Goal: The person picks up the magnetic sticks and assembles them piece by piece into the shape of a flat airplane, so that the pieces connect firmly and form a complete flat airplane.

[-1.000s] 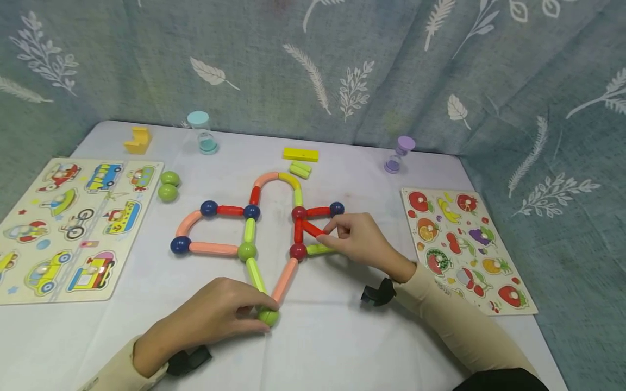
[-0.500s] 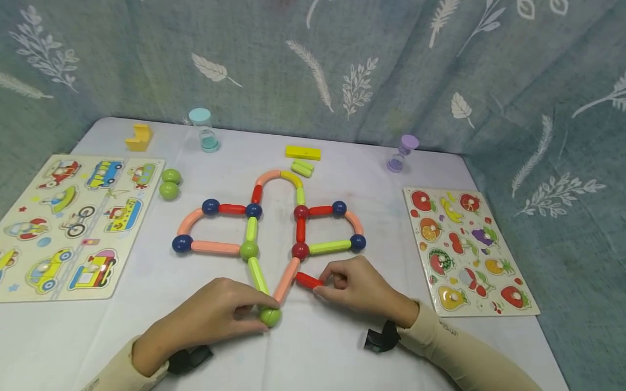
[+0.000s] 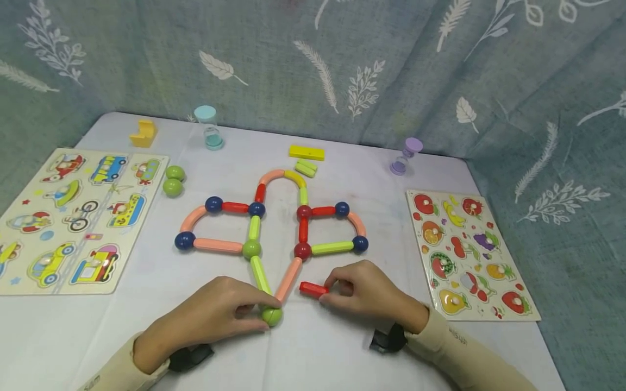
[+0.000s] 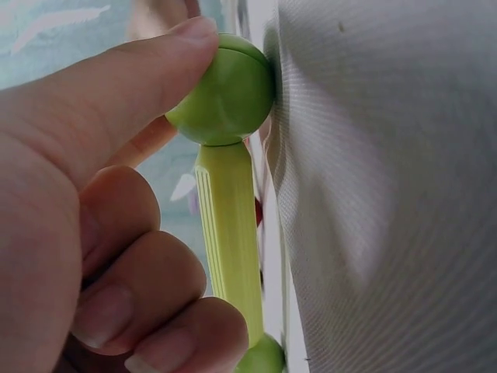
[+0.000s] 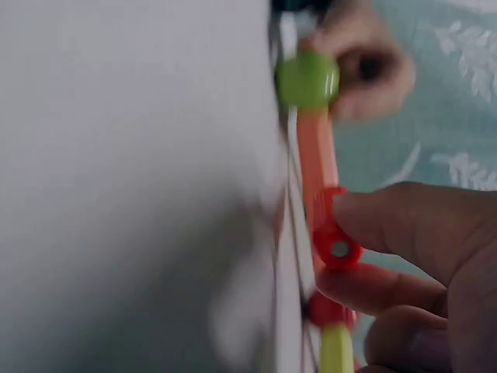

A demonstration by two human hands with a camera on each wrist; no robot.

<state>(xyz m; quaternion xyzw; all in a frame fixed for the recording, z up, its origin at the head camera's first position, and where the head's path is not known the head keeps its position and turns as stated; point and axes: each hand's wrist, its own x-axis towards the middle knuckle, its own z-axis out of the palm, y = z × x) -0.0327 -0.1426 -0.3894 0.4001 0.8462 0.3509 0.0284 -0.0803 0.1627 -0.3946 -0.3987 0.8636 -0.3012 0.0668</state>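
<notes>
My left hand (image 3: 222, 307) pinches a green ball (image 3: 271, 316) at the near tip of a flat figure built from magnetic rods and balls. From that ball a yellow-green rod (image 4: 229, 233) and a salmon rod (image 3: 289, 279) spread apart like a V. Between thumb and finger, my right hand (image 3: 369, 290) holds a short red rod (image 3: 313, 289), just right of the salmon rod; a metal dot shows on its end in the right wrist view. Loops with blue balls (image 3: 360, 244) stick out on both sides of the figure. A salmon and yellow arch (image 3: 285, 174) tops it.
A vehicle puzzle board (image 3: 105, 217) lies at left, a fruit puzzle board (image 3: 464, 244) at right. Behind stand a teal hourglass (image 3: 211, 130), a purple hourglass (image 3: 405, 157), a yellow block (image 3: 306, 152), short green rods (image 3: 306, 168) and two green balls (image 3: 173, 187).
My right hand has brought the red rod from the figure's right loop toward me, down beside the salmon rod. My left hand has stayed on the green ball.
</notes>
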